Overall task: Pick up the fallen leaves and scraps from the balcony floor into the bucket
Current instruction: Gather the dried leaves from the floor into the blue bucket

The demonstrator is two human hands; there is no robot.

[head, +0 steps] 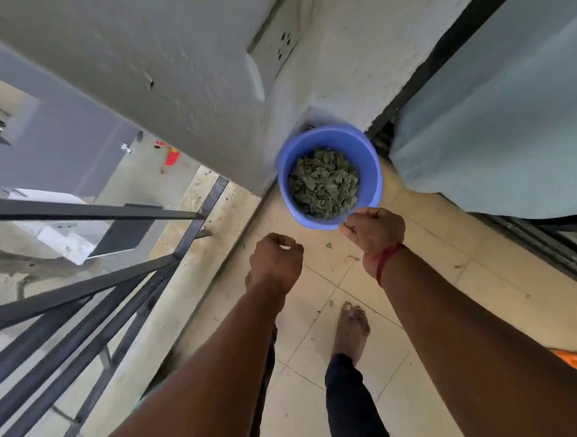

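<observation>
A blue bucket stands on the tiled balcony floor in the corner against the wall, and a heap of green leaves fills its bottom. My right hand, with a red thread at the wrist, grips the bucket's near right rim. My left hand hovers just below the bucket, apart from it, with its fingers curled under. I see nothing in it. A few small leaf scraps lie on the tiles between my hands, and another scrap lies near my foot.
A black metal railing runs along the balcony's left edge, with a drop beyond it. A grey wall pillar rises behind the bucket. A pale curtain and sliding-door track bound the right. My bare foot stands on the tiles.
</observation>
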